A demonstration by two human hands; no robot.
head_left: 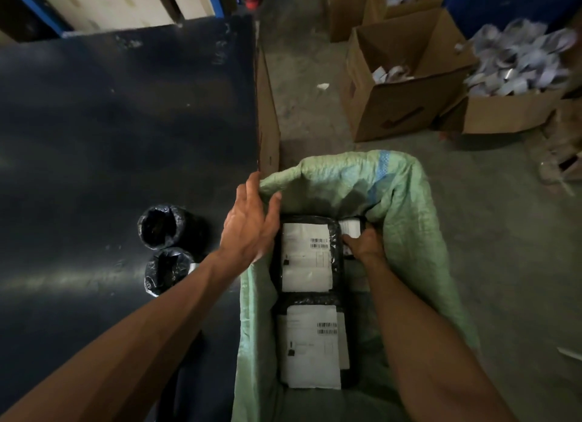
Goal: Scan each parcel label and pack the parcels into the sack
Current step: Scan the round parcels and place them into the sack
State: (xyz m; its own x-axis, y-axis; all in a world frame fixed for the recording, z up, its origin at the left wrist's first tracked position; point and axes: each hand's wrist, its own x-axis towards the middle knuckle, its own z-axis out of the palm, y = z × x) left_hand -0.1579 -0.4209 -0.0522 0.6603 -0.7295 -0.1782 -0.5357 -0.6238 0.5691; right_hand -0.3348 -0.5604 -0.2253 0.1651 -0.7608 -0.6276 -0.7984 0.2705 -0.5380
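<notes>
A green woven sack (406, 207) stands open on the floor beside the dark table. Inside it lie two black-wrapped parcels with white barcode labels facing up, one farther (307, 258) and one nearer (313, 346). My left hand (252, 220) grips the sack's left rim, thumb inside. Deep in the sack, my right hand (363, 243) holds a third black parcel with a white label (350, 228) at the far right, next to the farther parcel. Two more black-wrapped parcels (163, 229) (167, 270) sit on the table.
The dark table (110, 138) fills the left. A flat cardboard sheet (267, 116) leans against its right edge. Open cardboard boxes (406, 75) holding white paper scraps stand on the concrete floor at the back right, with a heap of scraps (519, 59) beside them.
</notes>
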